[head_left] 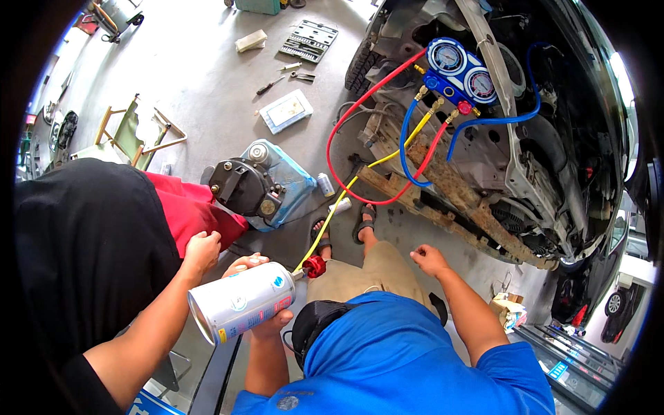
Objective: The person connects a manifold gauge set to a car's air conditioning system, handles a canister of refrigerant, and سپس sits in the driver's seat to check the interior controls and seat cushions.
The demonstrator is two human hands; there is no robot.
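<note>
There are 3 cans (242,304), 1 held and 2 on the floor (214,76). The 1 manifold (446,84) bears 2 round gauges (447,57), 1 red hose (328,151) and 1 yellow hose (419,128). 2 sandals (367,220) show.

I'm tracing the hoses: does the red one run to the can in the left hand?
No, the yellow hose leads to the can; the red hose loops back to the gauge set.

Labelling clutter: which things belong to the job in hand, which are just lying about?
Likely in the job:
silver can, in the left hand
red fitting at its neck
yellow hose
gauge set

Apparently lying about:
screwdriver
pliers
open tool case
pale box
folding stool
</note>
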